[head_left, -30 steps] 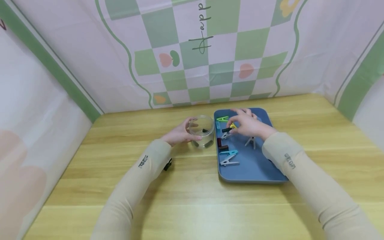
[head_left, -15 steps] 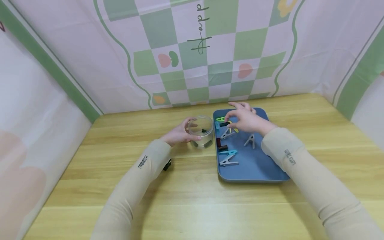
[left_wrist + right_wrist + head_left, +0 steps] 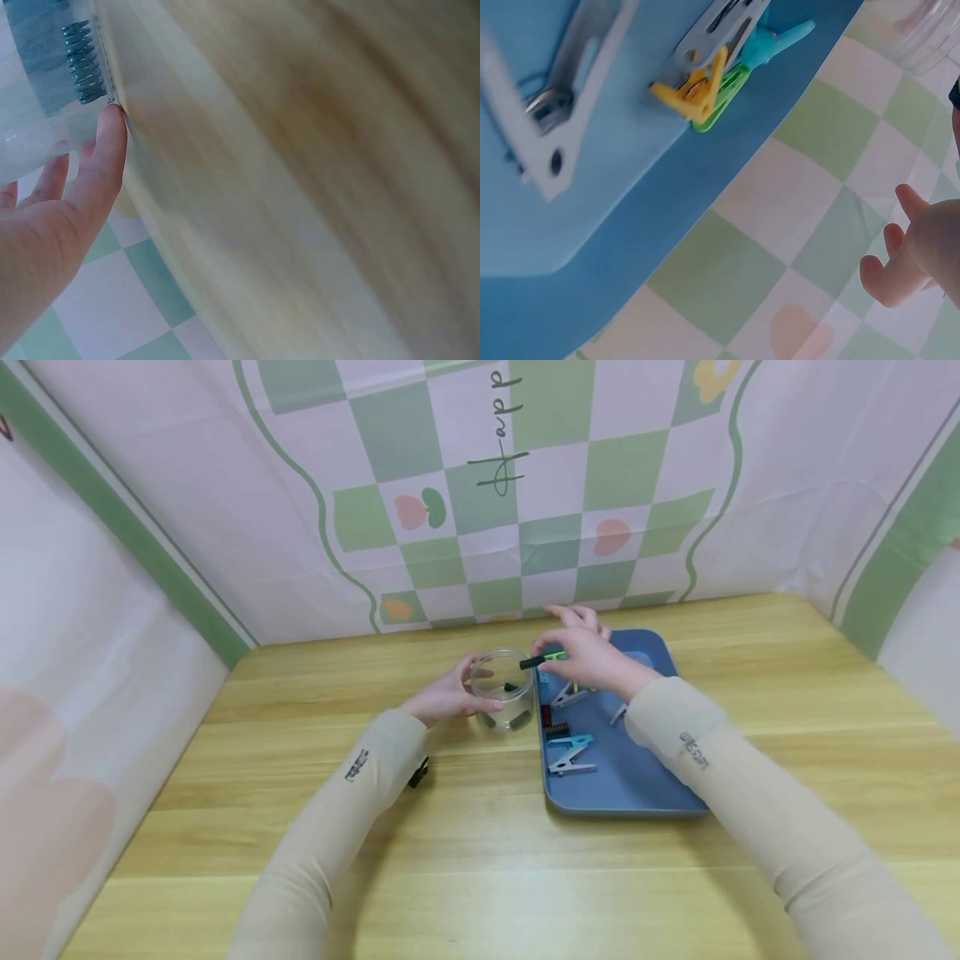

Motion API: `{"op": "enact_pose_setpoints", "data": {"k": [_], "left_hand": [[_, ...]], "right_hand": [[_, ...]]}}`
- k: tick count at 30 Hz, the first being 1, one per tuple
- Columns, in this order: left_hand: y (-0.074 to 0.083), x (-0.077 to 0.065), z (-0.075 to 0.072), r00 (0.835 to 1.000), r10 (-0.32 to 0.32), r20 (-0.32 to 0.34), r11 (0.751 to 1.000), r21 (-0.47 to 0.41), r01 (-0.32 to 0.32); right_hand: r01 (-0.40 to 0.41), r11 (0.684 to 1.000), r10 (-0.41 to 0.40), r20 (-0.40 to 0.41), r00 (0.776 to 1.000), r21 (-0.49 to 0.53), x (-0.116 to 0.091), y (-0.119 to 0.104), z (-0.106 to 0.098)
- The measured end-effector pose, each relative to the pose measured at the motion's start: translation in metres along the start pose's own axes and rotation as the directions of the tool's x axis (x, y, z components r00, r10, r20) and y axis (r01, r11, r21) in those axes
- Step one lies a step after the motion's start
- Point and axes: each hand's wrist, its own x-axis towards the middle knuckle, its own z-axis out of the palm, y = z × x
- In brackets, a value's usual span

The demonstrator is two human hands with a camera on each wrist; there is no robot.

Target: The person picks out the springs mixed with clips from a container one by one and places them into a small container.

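Pinching a dark cylindrical piece [image 3: 531, 662] between thumb and forefinger, your right hand [image 3: 585, 656] holds it close by the right side of the clear jar [image 3: 510, 706], near the rim; whether piece and rim touch, I cannot tell. Your left hand [image 3: 444, 693] curves round the jar's left side, thumb and fingers spread to its width. A dark coil [image 3: 84, 61] shows inside, through the jar's wall. The piece should be light and, if coiled like that one, springy and apt to roll, so pinch it gently at mid-length. The jar looks smooth and probably slippery; grip it low on the wall.
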Motion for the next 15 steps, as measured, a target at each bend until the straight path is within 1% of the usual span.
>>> {"op": "enact_pose_setpoints", "data": {"k": [6, 15], "left_hand": [[0.000, -0.001, 0.001, 1.000, -0.001, 0.000, 1.000, 0.001, 0.001], [0.002, -0.003, 0.001, 1.000, 0.002, 0.010, 1.000, -0.003, -0.002]], "right_hand": [[-0.002, 1.000, 0.002, 0.011, 1.000, -0.006, 0.007, -0.009, 0.008], [-0.011, 1.000, 0.012, 0.011, 1.000, -0.010, 0.011, -0.015, 0.014]]}}
